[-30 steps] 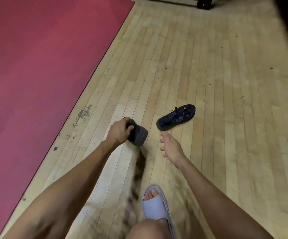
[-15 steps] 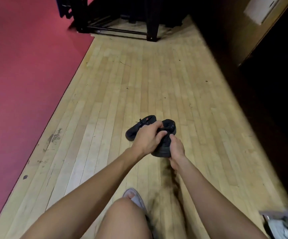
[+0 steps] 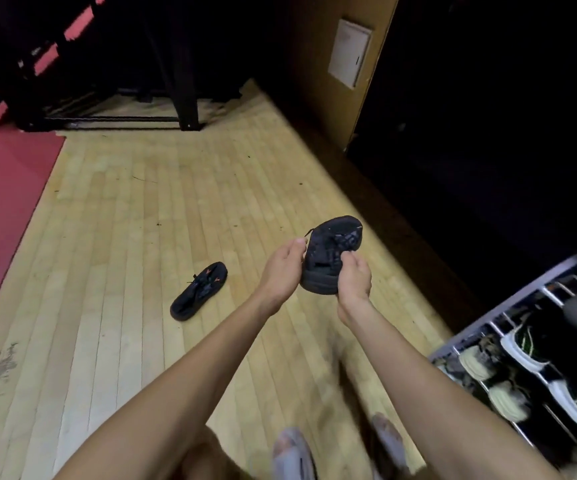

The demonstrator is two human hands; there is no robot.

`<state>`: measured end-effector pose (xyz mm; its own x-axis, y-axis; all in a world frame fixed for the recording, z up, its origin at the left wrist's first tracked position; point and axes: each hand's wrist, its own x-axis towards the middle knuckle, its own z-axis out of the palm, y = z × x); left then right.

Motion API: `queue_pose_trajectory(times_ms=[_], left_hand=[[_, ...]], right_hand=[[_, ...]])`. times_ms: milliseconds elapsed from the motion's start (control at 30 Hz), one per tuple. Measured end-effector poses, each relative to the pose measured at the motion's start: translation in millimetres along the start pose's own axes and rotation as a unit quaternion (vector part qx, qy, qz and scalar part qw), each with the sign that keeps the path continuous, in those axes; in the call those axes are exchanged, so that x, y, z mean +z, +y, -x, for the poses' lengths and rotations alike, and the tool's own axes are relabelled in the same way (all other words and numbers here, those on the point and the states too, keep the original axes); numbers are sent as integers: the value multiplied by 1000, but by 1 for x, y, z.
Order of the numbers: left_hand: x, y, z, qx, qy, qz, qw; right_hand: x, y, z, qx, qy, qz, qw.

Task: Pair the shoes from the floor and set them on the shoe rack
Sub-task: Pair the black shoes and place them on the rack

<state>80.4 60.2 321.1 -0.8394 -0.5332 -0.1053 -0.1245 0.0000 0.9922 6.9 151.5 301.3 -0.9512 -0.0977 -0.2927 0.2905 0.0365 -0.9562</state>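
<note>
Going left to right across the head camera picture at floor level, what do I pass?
Red mat → black shoe on the floor → left hand → black shoe held up → right hand → shoe rack.

Pale wooden floor [image 3: 134, 216] bears one black shoe [image 3: 199, 291]; a red mat [image 3: 0, 188] covers its left side.

Pale wood-plank floor [image 3: 148, 209] w/ dark scuffs at 8 o'clock. Red mat [image 3: 0, 188] along 9 o'clock edge. Black metal frame [image 3: 183, 95] at 11 o'clock. Beige wall panel [image 3: 349, 53] on tan wall at 1 o'clock.
</note>
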Motion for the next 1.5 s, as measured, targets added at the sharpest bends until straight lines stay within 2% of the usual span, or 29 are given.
queue_pose_trajectory(times_ms=[167,433,700,1100,1500], left_hand=[[28,33,14,-4,-62,86,994],[75,82,40,-16,-159,112,981],[129,104,118,20,-276,110,955],[188,139,202,26,-377,125,917],[321,124,232,-11,-444,117,888]], right_hand=[[-41,-27,0,-41,42,11,998],[-124,-83,39,-111,103,10,988],[-212,-91,111,-143,185,21,972],[-306,-112,184,-173,251,-2,953],[-428,-92,167,-157,343,-41,925]])
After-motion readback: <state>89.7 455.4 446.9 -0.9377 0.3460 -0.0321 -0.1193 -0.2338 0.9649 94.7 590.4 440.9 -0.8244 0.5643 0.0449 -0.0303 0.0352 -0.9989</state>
